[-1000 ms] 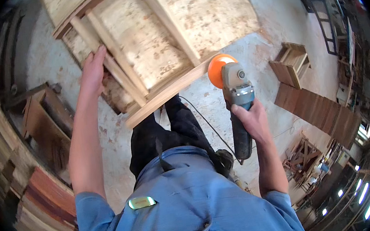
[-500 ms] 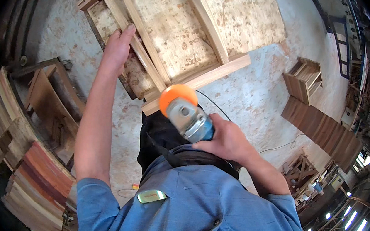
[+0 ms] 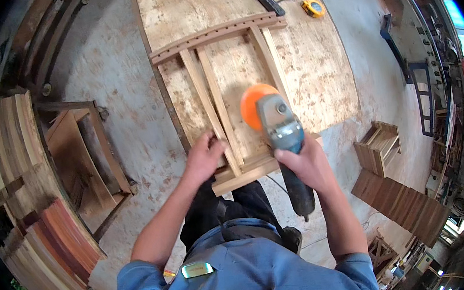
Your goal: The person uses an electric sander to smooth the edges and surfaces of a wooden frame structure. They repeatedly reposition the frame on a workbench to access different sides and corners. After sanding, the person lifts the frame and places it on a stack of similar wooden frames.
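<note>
Wooden frame (image 3: 225, 88) under left hand (image 3: 204, 158) with fingers spread, right hand (image 3: 303, 165) fingers gripping grinder (image 3: 279, 134)

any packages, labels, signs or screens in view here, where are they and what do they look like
No packages, signs or screens that can be told.
Small shiny rectangular tag: on the front of the blue shirt, greenish-silver, low in the picture.
Label on the angle grinder body: pale patch in front of the right hand, too blurred to describe further.

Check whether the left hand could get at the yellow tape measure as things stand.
Probably not without stepping round: the left hand rests on the wooden frame at the near edge, while the tape measure lies at the board's far right corner.
</note>
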`<state>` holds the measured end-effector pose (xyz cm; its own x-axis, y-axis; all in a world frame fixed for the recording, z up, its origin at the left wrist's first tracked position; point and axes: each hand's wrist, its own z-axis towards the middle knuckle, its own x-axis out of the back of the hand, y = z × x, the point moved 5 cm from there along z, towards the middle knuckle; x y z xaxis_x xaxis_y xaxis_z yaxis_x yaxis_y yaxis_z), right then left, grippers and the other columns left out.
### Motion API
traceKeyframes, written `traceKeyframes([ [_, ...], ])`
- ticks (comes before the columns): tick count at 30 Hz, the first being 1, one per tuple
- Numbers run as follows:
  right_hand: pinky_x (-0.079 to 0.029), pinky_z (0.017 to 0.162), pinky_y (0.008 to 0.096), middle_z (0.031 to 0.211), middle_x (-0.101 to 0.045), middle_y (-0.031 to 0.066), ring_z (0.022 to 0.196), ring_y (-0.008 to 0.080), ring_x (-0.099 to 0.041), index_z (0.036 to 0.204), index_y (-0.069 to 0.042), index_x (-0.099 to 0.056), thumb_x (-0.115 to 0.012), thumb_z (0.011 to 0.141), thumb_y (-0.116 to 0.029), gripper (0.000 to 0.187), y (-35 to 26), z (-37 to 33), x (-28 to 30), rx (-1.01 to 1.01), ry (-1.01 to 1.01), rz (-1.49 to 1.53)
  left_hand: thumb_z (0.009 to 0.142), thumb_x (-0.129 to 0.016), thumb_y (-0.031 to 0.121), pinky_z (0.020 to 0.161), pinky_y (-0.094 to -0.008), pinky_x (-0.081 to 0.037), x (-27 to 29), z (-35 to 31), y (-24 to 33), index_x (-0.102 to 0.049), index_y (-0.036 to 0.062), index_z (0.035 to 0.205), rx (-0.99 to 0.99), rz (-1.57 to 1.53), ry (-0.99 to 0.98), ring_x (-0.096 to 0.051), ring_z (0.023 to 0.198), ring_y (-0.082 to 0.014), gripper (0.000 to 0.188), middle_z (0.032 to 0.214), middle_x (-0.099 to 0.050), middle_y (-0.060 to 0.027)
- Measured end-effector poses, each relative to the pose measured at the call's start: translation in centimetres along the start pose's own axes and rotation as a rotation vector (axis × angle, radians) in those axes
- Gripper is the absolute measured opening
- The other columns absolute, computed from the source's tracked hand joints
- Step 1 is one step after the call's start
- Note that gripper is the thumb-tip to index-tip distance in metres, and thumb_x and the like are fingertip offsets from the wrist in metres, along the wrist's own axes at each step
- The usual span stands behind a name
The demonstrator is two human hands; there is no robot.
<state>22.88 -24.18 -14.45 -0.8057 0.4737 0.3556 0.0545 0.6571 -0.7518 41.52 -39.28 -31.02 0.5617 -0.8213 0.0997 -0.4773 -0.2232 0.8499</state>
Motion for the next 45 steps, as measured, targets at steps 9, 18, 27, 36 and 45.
traceKeyframes([
  [9, -0.053, 0.081, 0.0395, 0.091, -0.069, 0.0256, 0.089, 0.0312, -0.070, 0.104, 0.011, -0.064, -0.072, 0.075, -0.049, 0.067, -9.6, 10.5, -5.8, 0.025, -0.105, -0.155, 0.090, -0.065, 0.027, 0.079, -0.0366, -0.053, -0.5, -1.5, 1.5, -0.056, -0.0073, 0.119, 0.115, 0.048, -0.173, -0.068, 0.086, -0.0248, 0.046, 0.095, -0.069, -0.0166],
  [18, -0.053, 0.082, 0.0405, 0.091, -0.069, 0.0267, 0.090, 0.0327, -0.070, 0.103, 0.013, -0.062, -0.074, 0.073, -0.050, 0.070, -9.5, 13.4, -6.6, 0.008, -0.047, -0.196, 0.088, -0.065, 0.033, 0.078, -0.0404, -0.052, -0.1, -1.3, 2.3, -0.056, -0.0047, 0.111, 0.196, 0.208, -0.248, -0.067, 0.087, -0.0316, 0.045, 0.092, -0.067, -0.0194],
  [27, -0.054, 0.082, 0.0445, 0.092, -0.067, 0.0328, 0.092, 0.0419, -0.069, 0.101, 0.014, -0.060, -0.074, 0.072, -0.052, 0.074, -10.2, 13.1, -8.2, 0.034, -0.119, -0.304, 0.089, -0.066, 0.033, 0.077, -0.0404, -0.052, -0.1, -1.1, 2.2, -0.055, -0.0040, 0.113, 0.167, 0.216, -0.243, -0.066, 0.084, -0.0307, 0.045, 0.091, -0.067, -0.0172],
  [36, -0.054, 0.075, 0.0367, 0.085, -0.070, 0.0195, 0.080, 0.0257, -0.069, 0.100, 0.010, -0.066, -0.073, 0.075, -0.047, 0.063, -7.7, 15.4, 0.2, 0.002, 0.083, -0.060, 0.088, -0.067, 0.027, 0.078, -0.0386, -0.053, -0.5, -1.3, 1.5, -0.054, -0.0040, 0.118, 0.140, 0.146, -0.199, -0.067, 0.086, -0.0283, 0.045, 0.094, -0.068, -0.0174],
  [45, -0.053, 0.057, 0.0308, 0.081, -0.062, 0.0083, 0.063, 0.0166, -0.062, 0.104, -0.001, -0.059, -0.063, 0.093, -0.042, 0.043, -3.3, 12.7, 9.9, -0.103, 0.258, 0.240, 0.086, -0.068, 0.024, 0.083, -0.0430, -0.051, 0.4, -2.2, 4.1, -0.052, -0.0043, 0.120, -0.068, 0.319, 0.040, -0.064, 0.093, -0.0339, 0.046, 0.102, -0.064, -0.0196],
])
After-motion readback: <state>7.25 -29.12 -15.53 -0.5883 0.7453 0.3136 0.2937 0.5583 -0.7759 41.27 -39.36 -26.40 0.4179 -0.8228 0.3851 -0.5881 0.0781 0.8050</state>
